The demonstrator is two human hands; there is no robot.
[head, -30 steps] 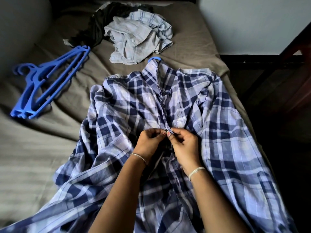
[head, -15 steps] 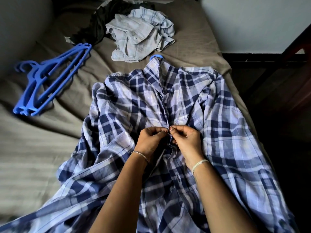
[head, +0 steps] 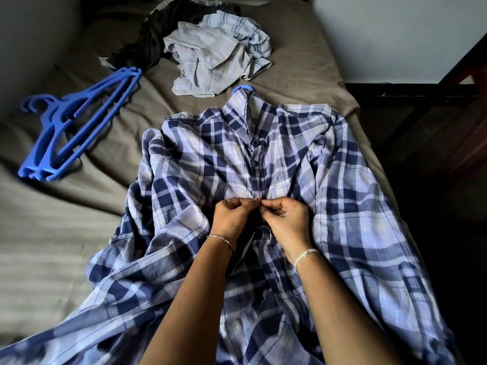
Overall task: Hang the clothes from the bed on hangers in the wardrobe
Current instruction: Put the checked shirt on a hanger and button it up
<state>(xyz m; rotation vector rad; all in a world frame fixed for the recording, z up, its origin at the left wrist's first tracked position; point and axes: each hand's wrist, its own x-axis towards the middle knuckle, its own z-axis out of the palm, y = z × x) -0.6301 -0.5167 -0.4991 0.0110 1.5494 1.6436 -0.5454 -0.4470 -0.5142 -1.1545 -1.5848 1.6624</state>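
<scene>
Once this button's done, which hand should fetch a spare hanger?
Left, probably. The spare blue hangers lie left on the bed, nearer the left hand; the right hand would have to cross over the plaid shirt. Both now pinch its placket.

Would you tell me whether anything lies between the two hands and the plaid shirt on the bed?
Nothing visible does: the left hand and right hand both pinch the plaid shirt directly at its button placket.

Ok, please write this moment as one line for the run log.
step: buttoning plaid shirt | left hand: pinches shirt front | right hand: pinches shirt front | spare hangers: on bed
</scene>
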